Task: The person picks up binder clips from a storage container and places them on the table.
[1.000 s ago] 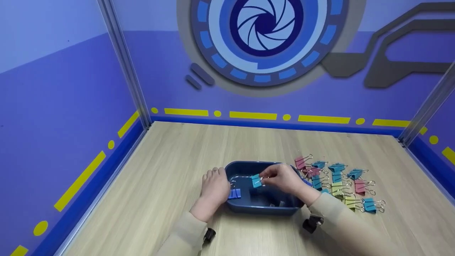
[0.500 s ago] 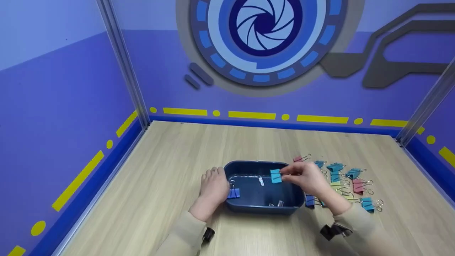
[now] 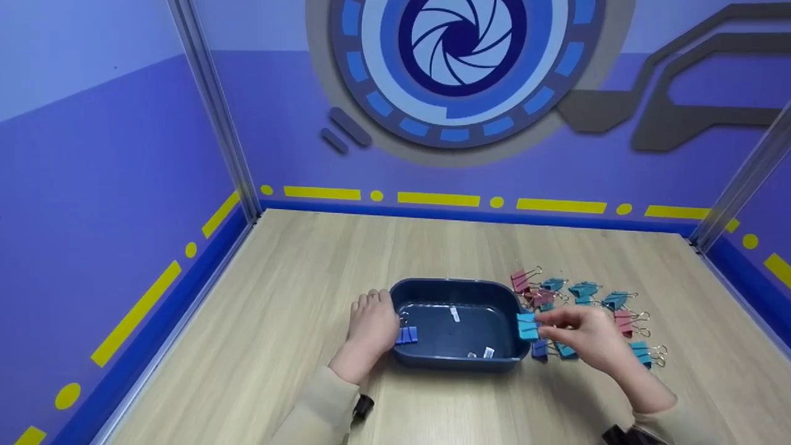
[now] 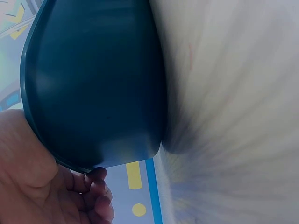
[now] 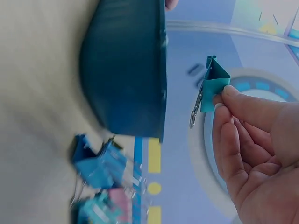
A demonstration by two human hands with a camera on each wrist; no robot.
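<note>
My right hand (image 3: 587,337) pinches a turquoise binder clip (image 3: 527,326) between thumb and fingers, just over the right end of a dark blue plastic bin (image 3: 457,364). In the right wrist view this clip (image 5: 216,91) is held up apart from the bin's wall. At the bin's left end, my left hand (image 3: 374,326) grips the rim; its curled fingertips (image 4: 99,175) show at the edge in the left wrist view. A blue binder clip (image 3: 406,335) is at the bin's left side by that hand. Small whitish pieces (image 3: 455,314) lie on the bin floor.
Right of the bin, binder clips lie in a loose group, among them a pink clip (image 3: 521,281), a teal clip (image 3: 584,289), a red clip (image 3: 625,322) and a turquoise clip (image 3: 644,353). Printed panels (image 3: 457,176) enclose the wooden table (image 3: 321,259).
My right hand has moved right, carrying the turquoise clip from over the bin's middle to its right rim. The left hand and the bin have stayed in place.
</note>
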